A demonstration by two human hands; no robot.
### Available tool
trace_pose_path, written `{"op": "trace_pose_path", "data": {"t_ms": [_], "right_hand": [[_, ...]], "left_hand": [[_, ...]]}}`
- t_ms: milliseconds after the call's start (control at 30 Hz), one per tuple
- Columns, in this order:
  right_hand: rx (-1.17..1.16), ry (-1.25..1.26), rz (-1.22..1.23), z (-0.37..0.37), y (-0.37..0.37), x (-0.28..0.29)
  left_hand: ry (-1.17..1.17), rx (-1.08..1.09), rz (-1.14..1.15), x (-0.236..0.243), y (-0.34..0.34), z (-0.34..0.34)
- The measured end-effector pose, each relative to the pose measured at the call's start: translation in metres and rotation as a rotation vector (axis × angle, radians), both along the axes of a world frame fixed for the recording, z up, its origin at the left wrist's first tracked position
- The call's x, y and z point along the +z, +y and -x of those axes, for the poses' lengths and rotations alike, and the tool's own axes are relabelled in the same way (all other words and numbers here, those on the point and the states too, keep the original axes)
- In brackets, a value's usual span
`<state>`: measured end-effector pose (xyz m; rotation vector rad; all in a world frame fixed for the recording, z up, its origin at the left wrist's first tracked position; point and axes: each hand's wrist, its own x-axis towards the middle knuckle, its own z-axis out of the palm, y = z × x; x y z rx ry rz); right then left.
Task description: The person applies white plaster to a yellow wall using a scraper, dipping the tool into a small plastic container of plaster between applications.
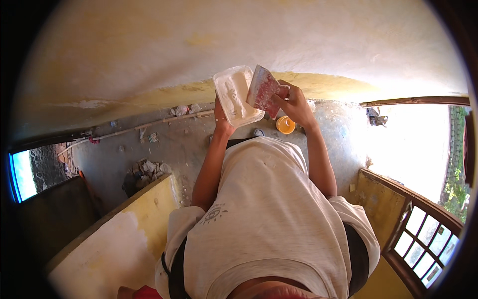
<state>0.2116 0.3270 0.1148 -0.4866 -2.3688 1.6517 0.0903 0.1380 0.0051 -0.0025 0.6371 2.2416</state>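
My left hand (222, 121) grips a white rectangular plastic tub (247, 119) by its left side and underside. White putty (232, 95) coats the inside of the tub, thicker in a ridge along the middle. In my right hand (298, 105) is a red putty spreader (268, 93) smeared with white, pinched between thumb and fingers. Its broad blade hangs over the right rim of the tub; whether the two touch I cannot tell. Both are held out in front of my chest, close to a patchy white and yellow wall (249, 40).
An orange-yellow bucket (285, 125) stands on the grey floor below my right hand. A long pole (149, 123) lies along the wall's foot among scraps. Behind me at left are a low wall (119, 234) and a debris heap (145, 172). A bright doorway (408, 144) is at right.
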Motion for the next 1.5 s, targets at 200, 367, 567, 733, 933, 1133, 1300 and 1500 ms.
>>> {"op": "trace_pose_path", "data": {"t_ms": [200, 367, 567, 733, 933, 1133, 1300, 1500], "right_hand": [[-0.239, 0.024, -0.061, -0.009, 0.005, 0.003], [-0.302, 0.097, -0.268, -0.015, 0.010, 0.012], [-0.179, -0.002, -0.305, 0.004, 0.005, -0.012], [-0.133, 0.025, -0.296, 0.016, 0.000, -0.003], [-0.129, 0.058, -0.346, 0.016, 0.006, 0.022], [-0.171, 0.042, -0.423, 0.020, -0.002, -0.024], [-0.208, -0.032, -0.339, 0.011, -0.002, -0.010], [-0.248, -0.017, -0.399, -0.007, 0.005, -0.026]], "left_hand": [[0.078, -0.120, 0.052, 0.029, 0.037, -0.026], [0.171, -0.144, 0.168, 0.034, 0.048, -0.034], [0.115, -0.250, 0.198, 0.030, 0.057, -0.037], [0.018, -0.273, 0.074, 0.024, 0.048, -0.030], [0.065, -0.141, 0.031, 0.018, 0.049, -0.035], [0.075, -0.215, 0.081, 0.029, 0.057, -0.040], [0.051, -0.198, 0.065, 0.027, 0.051, -0.046], [0.035, -0.181, 0.070, 0.023, 0.046, -0.047]]}}
